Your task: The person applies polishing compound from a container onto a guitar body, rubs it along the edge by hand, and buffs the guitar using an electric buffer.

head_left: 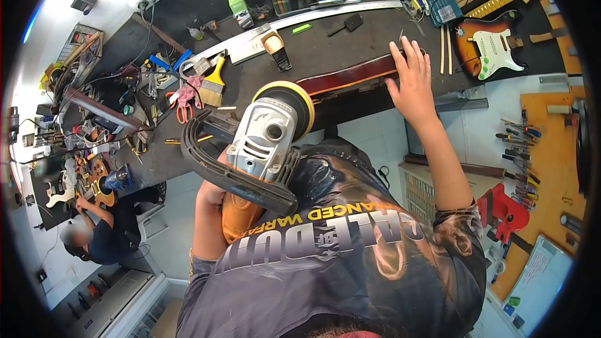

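An angle polisher (pixel 266 126) with a grey metal head, an orange body and a black loop handle is tilted in front of my torso. My left hand (pixel 215 189) grips it from the left side, its fingers mostly hidden behind the tool. The yellow-rimmed round pad (pixel 302 103) is beside the left end of a glossy dark red wooden piece (pixel 350 76), and I cannot tell if they touch. At that piece's right end lies my right hand (pixel 410 72), fingers stretched and spread, holding nothing.
On the bench are a brush (pixel 211 91), scissors (pixel 183 112), a long metal straightedge (pixel 344 11) and a sunburst guitar body (pixel 485 44). Cables and tools crowd the left. Another person (pixel 103 231) works on a guitar at lower left. A red guitar body (pixel 504 213) hangs right.
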